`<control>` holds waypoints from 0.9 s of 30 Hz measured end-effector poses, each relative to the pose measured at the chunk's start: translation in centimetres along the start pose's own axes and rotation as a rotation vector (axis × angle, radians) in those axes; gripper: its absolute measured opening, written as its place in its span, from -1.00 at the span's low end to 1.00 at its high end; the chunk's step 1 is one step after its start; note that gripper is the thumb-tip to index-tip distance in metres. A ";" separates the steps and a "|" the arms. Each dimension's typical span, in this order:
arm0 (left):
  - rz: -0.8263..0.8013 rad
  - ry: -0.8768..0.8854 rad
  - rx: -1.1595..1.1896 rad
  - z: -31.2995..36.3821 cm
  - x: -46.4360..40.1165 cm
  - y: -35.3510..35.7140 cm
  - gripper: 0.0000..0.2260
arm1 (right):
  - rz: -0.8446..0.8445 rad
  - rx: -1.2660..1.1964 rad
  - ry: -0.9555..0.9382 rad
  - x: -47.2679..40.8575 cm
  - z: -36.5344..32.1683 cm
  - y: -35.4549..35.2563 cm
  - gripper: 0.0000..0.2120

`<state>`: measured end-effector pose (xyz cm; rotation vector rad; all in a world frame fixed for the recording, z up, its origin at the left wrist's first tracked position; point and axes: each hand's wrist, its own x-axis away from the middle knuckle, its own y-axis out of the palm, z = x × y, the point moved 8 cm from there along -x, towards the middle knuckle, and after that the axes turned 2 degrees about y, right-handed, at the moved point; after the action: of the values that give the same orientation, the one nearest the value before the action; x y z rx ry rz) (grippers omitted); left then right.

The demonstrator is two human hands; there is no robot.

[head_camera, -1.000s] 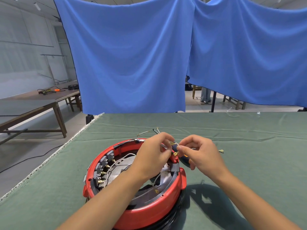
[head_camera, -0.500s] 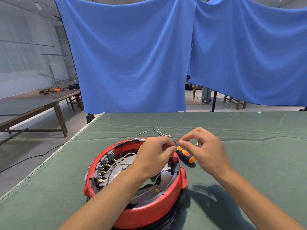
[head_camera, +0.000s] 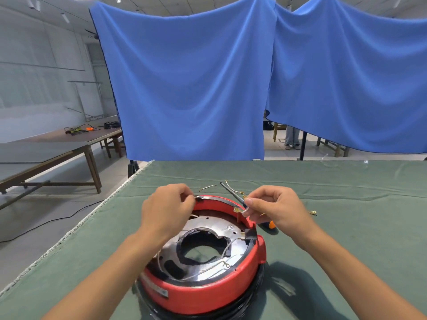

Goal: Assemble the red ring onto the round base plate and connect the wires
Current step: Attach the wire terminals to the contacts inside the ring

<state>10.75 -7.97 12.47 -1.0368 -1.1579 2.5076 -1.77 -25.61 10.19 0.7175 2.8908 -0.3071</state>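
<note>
Left hand (head_camera: 167, 207): fingers curled, pinching at the far rim of the red ring (head_camera: 208, 289); right hand (head_camera: 275, 210): thumb and forefinger pinching a small brass wire terminal (head_camera: 242, 210) just above the ring's far-right rim. Red ring: seated around the round base plate (head_camera: 208, 229) on the green table (head_camera: 346, 227), thin wires (head_camera: 208, 270) lying across the plate. Screwdriver (head_camera: 233, 194): on the cloth behind the right hand, loose terminal wires (head_camera: 208, 187) beside it.

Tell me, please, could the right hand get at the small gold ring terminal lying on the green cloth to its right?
Probably yes: the gold ring terminal lies alone on bare green cloth beside the right hand, but that hand's fingertips already pinch a small wire end.
</note>
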 end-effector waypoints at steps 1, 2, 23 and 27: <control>0.046 -0.009 -0.032 -1.1 0.3 -1.0 -0.88 | -0.025 -0.004 0.000 0.0 -0.3 0.6 -0.89; 0.074 -0.025 -0.041 -2.4 0.5 -1.8 -0.87 | -0.049 0.001 0.000 -0.1 -0.6 1.3 -0.90; -0.157 -0.304 0.340 -5.3 2.1 4.3 -0.88 | -0.274 0.483 0.126 -2.4 -1.4 7.6 -0.84; -0.172 -0.306 0.435 -4.1 2.0 5.3 -0.90 | -0.360 0.601 0.276 -2.6 0.4 7.9 -0.82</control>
<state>12.62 -8.22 5.72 -0.4380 -0.6720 2.6617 4.27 -19.97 8.99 0.3068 3.1926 -1.2481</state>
